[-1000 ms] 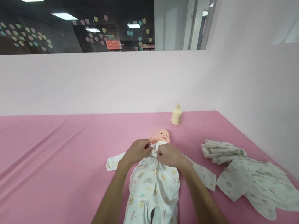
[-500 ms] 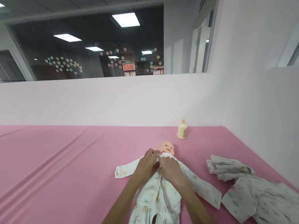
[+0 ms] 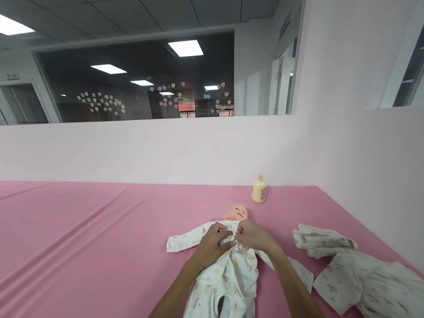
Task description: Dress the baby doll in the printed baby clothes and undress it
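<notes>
A baby doll lies on its back on the pink-covered surface, its head toward the wall. It wears a white printed romper with long sleeves spread to both sides. On the upper chest my left hand has its thumb and fingers pinched at the front edge of the romper. Just beside it, nearer the collar, my right hand is closed on the cloth with curled fingers. The fastening between the hands is too small to make out. Below them the front opening shows a gap near the crotch.
Behind the doll, a cream pump bottle stands near the wall. Crumpled white printed clothes lie to the right. The pink sheet has long creases at left. A window with heart stickers is above the wall.
My left hand has slid down the romper's chest a little. My right hand has turned, its forearm now further right, and stays near the collar. The camera view has tilted slightly upward.
</notes>
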Demonstrator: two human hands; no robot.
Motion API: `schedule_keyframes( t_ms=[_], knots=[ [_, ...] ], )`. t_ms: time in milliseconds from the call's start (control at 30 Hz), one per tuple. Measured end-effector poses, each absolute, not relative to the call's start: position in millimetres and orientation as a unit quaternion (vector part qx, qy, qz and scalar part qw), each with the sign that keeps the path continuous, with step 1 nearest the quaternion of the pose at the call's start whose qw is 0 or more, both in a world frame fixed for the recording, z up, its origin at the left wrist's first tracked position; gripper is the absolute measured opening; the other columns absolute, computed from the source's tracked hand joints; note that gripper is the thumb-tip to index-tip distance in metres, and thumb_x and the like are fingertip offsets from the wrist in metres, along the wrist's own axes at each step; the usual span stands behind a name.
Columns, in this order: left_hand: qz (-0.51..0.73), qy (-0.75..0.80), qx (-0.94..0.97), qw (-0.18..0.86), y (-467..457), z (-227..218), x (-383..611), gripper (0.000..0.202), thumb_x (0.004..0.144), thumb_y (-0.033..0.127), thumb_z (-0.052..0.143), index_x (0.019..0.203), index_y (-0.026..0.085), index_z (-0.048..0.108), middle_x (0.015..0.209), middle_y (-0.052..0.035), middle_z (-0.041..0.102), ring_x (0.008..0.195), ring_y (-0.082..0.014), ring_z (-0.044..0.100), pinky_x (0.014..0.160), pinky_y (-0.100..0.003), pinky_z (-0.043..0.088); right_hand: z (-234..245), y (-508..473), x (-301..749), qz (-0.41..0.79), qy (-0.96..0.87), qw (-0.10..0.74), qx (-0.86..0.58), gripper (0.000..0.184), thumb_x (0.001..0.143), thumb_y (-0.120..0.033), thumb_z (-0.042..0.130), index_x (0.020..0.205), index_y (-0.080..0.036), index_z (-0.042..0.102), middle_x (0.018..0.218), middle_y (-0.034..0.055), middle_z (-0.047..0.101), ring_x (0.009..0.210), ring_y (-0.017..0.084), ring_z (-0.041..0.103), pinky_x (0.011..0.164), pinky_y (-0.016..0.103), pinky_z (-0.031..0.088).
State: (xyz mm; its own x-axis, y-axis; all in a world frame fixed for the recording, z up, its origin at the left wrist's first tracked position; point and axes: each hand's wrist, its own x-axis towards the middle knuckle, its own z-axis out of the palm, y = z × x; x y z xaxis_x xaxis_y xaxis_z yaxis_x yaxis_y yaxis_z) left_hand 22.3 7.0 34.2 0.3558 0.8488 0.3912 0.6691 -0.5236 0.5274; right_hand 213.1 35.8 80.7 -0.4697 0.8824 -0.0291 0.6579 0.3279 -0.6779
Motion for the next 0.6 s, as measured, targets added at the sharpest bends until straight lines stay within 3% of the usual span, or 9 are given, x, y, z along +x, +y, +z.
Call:
schedule_keyframes(
  t_ms=[200, 367, 467, 600],
  knots=[
    [0.330, 0.439, 0.822, 0.153, 6.1, 32.1, 20.3, 0.034, 0.095, 0.047, 0.051, 0.112, 0.026, 0.071, 0.108, -0.0068, 0.056, 0.105, -0.0203, 0.051, 0.089, -0.032, 0.044, 84.7, 34.6, 215.7, 0.345, -0.777, 0.175, -0.497, 0.005, 0.068, -0.018, 0.056, 0.070, -0.016, 0.051, 0.062, -0.0001, 0.058, 0.057, 0.013, 0.059, 0.048, 0.020, 0.042],
    [0.339, 0.429, 0.823, 0.152, 5.2, 31.0, 21.2, 0.033, 0.096, 0.045, 0.049, 0.113, 0.026, 0.070, 0.106, -0.0062, 0.057, 0.102, -0.0193, 0.052, 0.087, -0.032, 0.043, 93.4, 27.0, 218.6, 0.359, -0.773, 0.158, -0.499, 0.003, 0.073, -0.018, 0.054, 0.073, -0.016, 0.052, 0.065, 0.0019, 0.061, 0.063, 0.014, 0.063, 0.055, 0.021, 0.048],
    [0.332, 0.433, 0.832, 0.098, 5.1, 29.8, 23.8, 0.028, 0.098, 0.038, 0.047, 0.107, 0.023, 0.069, 0.107, -0.0064, 0.058, 0.102, -0.0198, 0.051, 0.088, -0.033, 0.042, 92.2, 25.6, 217.3, 0.316, -0.782, 0.152, -0.516, 0.004, 0.075, -0.019, 0.055, 0.076, -0.016, 0.053, 0.068, 0.0031, 0.064, 0.063, 0.014, 0.061, 0.055, 0.021, 0.044],
    [0.328, 0.430, 0.841, 0.032, 4.4, 26.9, 25.7, 0.023, 0.098, 0.027, 0.045, 0.104, 0.020, 0.066, 0.111, -0.0069, 0.059, 0.101, -0.0203, 0.052, 0.089, -0.034, 0.041, 86.0, 21.0, 211.2, 0.189, -0.804, 0.171, -0.537, 0.010, 0.077, -0.021, 0.057, 0.085, -0.016, 0.057, 0.087, 0.0063, 0.067, 0.077, 0.017, 0.059, 0.059, 0.023, 0.037]
  ],
)
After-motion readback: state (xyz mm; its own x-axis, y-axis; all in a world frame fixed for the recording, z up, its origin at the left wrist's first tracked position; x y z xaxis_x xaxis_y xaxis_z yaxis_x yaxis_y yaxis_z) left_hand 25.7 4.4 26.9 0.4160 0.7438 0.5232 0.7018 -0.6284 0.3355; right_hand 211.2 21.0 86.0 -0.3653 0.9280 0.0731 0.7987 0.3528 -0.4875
